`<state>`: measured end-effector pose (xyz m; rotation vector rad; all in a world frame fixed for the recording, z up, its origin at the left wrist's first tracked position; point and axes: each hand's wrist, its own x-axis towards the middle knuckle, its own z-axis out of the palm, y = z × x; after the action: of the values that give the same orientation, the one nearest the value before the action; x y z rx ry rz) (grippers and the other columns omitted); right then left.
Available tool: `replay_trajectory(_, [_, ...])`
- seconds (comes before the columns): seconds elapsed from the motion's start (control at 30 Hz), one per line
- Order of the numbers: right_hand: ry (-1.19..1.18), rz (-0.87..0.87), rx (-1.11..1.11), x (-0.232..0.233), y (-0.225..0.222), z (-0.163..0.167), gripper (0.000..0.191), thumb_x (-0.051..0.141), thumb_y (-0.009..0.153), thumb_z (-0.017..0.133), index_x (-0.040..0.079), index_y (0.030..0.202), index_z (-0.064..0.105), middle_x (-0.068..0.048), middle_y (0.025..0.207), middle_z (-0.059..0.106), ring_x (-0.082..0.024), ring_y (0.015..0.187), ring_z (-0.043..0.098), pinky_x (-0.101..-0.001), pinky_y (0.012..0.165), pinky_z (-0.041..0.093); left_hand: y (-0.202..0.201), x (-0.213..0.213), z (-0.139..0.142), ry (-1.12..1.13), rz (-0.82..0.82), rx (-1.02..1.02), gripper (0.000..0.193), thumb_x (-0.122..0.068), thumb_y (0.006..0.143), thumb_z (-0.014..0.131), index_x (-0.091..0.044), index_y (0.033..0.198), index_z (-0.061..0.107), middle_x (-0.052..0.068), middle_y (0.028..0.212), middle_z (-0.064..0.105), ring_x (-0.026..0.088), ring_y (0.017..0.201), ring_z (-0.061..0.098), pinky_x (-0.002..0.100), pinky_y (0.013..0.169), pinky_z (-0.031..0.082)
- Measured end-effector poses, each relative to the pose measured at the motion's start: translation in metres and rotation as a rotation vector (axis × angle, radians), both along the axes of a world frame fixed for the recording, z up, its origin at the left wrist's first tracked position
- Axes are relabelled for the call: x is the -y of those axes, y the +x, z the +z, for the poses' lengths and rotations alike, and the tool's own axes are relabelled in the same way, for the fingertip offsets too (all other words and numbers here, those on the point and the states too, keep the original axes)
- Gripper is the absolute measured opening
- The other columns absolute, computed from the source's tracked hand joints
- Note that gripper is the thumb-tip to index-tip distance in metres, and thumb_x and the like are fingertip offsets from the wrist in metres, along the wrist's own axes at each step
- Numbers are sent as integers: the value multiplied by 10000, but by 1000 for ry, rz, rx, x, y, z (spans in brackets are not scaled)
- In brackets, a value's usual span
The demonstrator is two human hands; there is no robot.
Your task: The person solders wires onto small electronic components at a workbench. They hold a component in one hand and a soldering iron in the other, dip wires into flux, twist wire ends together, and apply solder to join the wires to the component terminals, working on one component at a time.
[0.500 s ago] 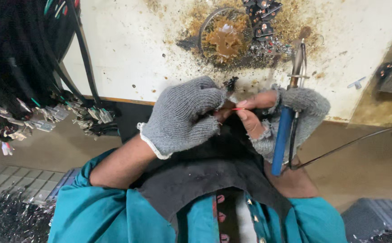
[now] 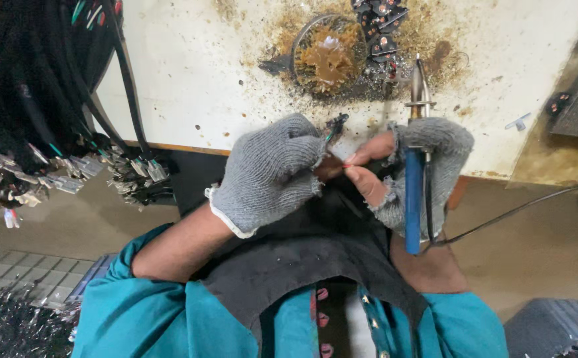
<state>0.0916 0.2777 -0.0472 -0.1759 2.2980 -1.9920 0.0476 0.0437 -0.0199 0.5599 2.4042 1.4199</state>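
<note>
My left hand point(image 2: 269, 174), in a grey knit glove, is closed around a small black plug part point(image 2: 335, 126) with thin wires. My right hand point(image 2: 413, 171), in a grey glove with the fingertips cut off, pinches a thin red wire point(image 2: 348, 164) between bare thumb and forefinger. That same hand also carries a blue-handled soldering iron point(image 2: 413, 199), its metal tip point(image 2: 416, 83) pointing away over the bench. The two hands meet at the front edge of the stained white bench point(image 2: 189, 73).
A round tin of brown flux point(image 2: 327, 56) sits on the bench past my hands, with several black plug parts point(image 2: 380, 26) beside it. A bundle of black cables with metal terminals point(image 2: 50, 119) hangs at the left. The iron's cord point(image 2: 521, 209) runs off right.
Both hands stay together at the bench edge; the right fingers have shifted slightly on the red wire.
</note>
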Motion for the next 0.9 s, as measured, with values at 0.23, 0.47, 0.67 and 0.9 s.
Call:
replay_trajectory(0.23, [50, -51, 160, -2, 11, 16, 169, 95, 953, 776, 80, 1048, 637, -81, 892, 662, -164, 831, 635, -287, 765, 500, 24, -10, -13, 19, 40, -84, 396, -197, 659, 867, -98, 970, 643, 120, 968, 628, 364, 853, 661, 445, 695, 515])
replay_trajectory(0.47, [191, -365, 176, 6, -8, 33, 174, 128, 1034, 775, 60, 1043, 614, -36, 1022, 652, -114, 940, 624, -261, 887, 506, -13, 8, -12, -77, 351, -285, 231, -78, 948, 860, -119, 944, 633, 66, 884, 617, 234, 836, 633, 353, 723, 520])
replay_trajectory(0.67, [393, -222, 126, 4, -44, 43, 122, 87, 1024, 788, 14, 1008, 691, -87, 954, 718, -148, 930, 703, -274, 913, 566, -44, 3, -28, -30, 303, -202, 184, -96, 981, 828, -77, 925, 654, 67, 870, 605, 237, 824, 600, 348, 725, 480])
replay_trajectory(0.9, [284, -339, 60, -3, -62, 31, 180, 155, 970, 782, 23, 943, 662, -55, 887, 714, -129, 882, 702, -255, 835, 574, -66, -10, -33, -10, 296, -204, 166, -97, 975, 817, -76, 950, 653, 79, 918, 625, 247, 859, 620, 347, 753, 502])
